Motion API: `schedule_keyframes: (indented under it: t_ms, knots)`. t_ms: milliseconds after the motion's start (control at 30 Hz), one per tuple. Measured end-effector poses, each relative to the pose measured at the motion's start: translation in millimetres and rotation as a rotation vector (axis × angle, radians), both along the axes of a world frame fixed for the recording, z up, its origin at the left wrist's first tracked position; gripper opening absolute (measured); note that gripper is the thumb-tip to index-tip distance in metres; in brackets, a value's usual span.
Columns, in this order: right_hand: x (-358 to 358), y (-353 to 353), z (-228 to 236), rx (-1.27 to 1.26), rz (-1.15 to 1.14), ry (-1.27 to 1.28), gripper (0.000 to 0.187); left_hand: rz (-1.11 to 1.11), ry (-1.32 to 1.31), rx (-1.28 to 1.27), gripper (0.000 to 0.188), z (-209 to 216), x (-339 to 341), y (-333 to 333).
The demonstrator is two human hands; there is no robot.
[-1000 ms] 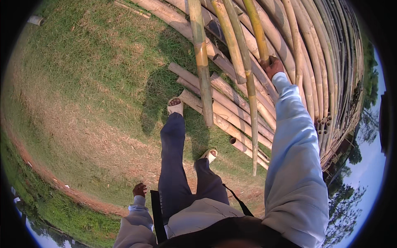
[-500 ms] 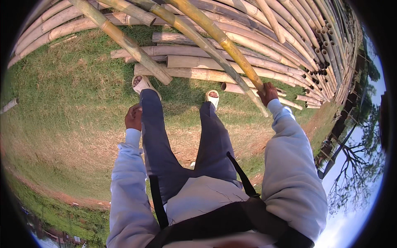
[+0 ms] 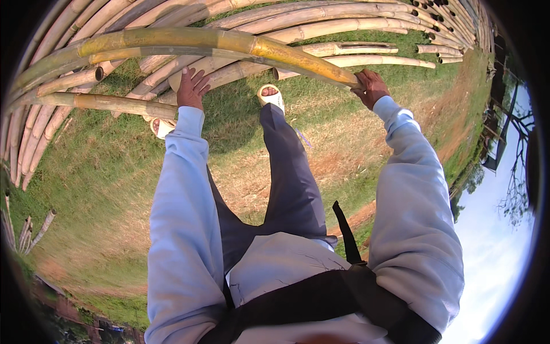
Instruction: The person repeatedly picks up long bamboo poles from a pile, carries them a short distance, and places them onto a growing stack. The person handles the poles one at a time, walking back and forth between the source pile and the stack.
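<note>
My right hand (image 3: 371, 87) is closed round the near end of a long yellow-green bamboo pole (image 3: 286, 53). From there the pole stretches left across the view, above the other bamboo. My left hand (image 3: 192, 88) is raised with its fingers spread, just below the pole's middle, and holds nothing; whether its fingertips touch any bamboo I cannot tell. Beside that hand, the cut end of a paler bamboo pole (image 3: 126, 104) lies to the left, close to my left foot. Another greenish pole runs just under the yellow one, partly hidden by it.
Many bamboo poles (image 3: 321, 12) lie piled across the far side, their open ends fanned out at upper right. Grass (image 3: 114, 189) with dry patches spreads round my sandalled feet. A few cut stubs (image 3: 40, 232) stand at far left. Trees and sky show at right.
The yellow-green pole has swung from a steep slant to lying crosswise, its near end still in my right hand. My left hand has risen from beside my leg toward the pole, fingers spreading.
</note>
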State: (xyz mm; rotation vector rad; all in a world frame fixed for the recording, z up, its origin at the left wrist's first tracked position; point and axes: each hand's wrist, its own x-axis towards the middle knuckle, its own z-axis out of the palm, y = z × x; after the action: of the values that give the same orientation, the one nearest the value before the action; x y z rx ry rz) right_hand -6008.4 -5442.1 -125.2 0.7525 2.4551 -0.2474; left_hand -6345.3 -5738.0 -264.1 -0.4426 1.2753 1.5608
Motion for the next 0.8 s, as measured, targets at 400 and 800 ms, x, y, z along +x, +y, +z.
schedule_keyframes:
  t_ms: [400, 800]
  knots:
    - [108, 22, 7, -0.099, -0.120, -0.059, 0.037, 0.266, -0.080, 0.134, 0.096, -9, 27, 40]
    - [35, 38, -45, -0.735, -0.461, 0.083, 0.107, 0.613, 0.021, 0.167, 0.052, 9, 59, 112]
